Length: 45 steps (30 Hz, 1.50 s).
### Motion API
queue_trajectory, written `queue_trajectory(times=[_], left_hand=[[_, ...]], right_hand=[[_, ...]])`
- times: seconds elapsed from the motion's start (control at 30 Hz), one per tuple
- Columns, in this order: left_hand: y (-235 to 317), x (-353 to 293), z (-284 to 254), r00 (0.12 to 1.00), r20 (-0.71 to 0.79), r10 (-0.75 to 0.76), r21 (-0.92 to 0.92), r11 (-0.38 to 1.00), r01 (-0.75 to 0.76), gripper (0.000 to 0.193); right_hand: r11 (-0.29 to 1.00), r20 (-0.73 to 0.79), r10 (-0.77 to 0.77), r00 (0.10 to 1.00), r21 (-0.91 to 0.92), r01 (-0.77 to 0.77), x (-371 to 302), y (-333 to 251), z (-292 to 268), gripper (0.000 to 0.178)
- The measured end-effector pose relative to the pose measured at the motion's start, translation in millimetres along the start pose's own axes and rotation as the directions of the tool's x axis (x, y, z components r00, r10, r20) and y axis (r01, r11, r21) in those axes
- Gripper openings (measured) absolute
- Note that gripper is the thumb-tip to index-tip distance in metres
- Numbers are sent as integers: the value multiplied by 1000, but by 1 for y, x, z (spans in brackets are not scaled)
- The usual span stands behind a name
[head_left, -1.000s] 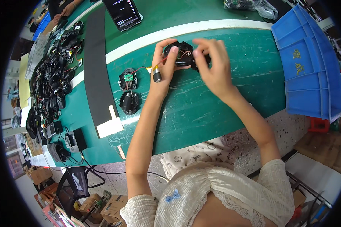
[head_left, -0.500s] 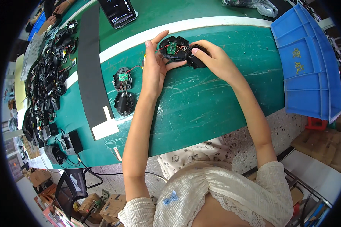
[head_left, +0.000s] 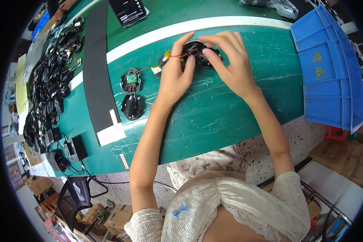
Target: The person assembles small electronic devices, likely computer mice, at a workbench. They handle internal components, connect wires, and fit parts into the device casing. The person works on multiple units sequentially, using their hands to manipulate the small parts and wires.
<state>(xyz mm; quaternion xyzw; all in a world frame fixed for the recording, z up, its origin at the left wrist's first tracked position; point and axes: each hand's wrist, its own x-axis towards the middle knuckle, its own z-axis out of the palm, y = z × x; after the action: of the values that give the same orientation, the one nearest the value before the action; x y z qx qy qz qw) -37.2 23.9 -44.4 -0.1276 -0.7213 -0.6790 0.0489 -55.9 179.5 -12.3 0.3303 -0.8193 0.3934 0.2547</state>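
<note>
Opened black housing (head_left: 195, 45) held above the counter (head_left: 230, 117) between two bare hands

The left hand (head_left: 176, 76) grips the housing from its left side, thumb tip laid on the near edge, fingers behind. The right hand (head_left: 234, 66) arches over the right side, thumb bent against it; whether its fingers pinch anything cannot be told. Both hands hide much of the interior, though red wires show.

Yellow characters mark the blue bin (head_left: 330, 74) at right; the phone (head_left: 127, 12) beyond has a lit screen with print too small to read.

Left of the hands lies a second opened unit (head_left: 132, 78) with a green board, then a black strip (head_left: 96, 68) and heaped black parts (head_left: 48, 90).
</note>
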Motion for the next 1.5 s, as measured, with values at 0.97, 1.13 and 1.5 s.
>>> queue_trajectory(times=[0.97,1.13,1.5], left_hand=[[3,0,-1,987,-105,-118,56,991,125,31],[-2,3,-7,975,-50,-219,-152,966,209,33],[-5,3,-6,976,-64,-206,-166,967,193,33]], right_hand=[[546,457,361,813,604,-581,11,-5,-13,23],[277,602,333,726,674,-685,5,22,-27,27],[528,555,431,711,484,-698,-3,28,-29,26]])
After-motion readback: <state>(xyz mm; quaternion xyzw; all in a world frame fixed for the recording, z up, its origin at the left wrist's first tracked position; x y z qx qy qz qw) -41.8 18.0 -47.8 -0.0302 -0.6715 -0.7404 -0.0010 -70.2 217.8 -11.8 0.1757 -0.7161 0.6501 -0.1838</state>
